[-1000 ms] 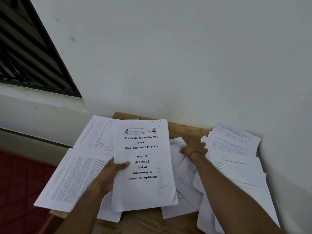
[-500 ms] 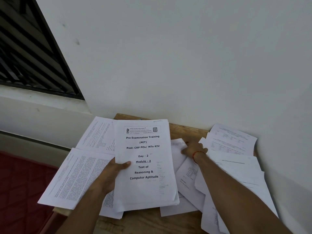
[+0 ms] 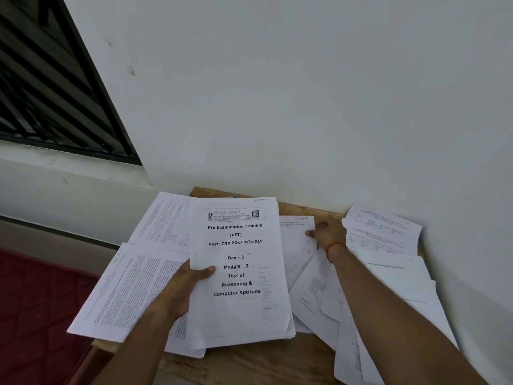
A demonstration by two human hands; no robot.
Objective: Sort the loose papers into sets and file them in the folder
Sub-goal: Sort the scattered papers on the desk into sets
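Holding the thick "Pre Examination Training" stack (image 3: 238,273) over the middle of the wooden table (image 3: 249,362), the left hand (image 3: 183,290) has not let go: thumb on top, fingers curled under. The right hand (image 3: 329,234) has slid a little toward the table's back edge and now meets the side of a loose sheet (image 3: 297,245); pinching or just touching, I cannot tell. That sheet is probably next to sort. The papers are white, thin and floppy. No folder shows.
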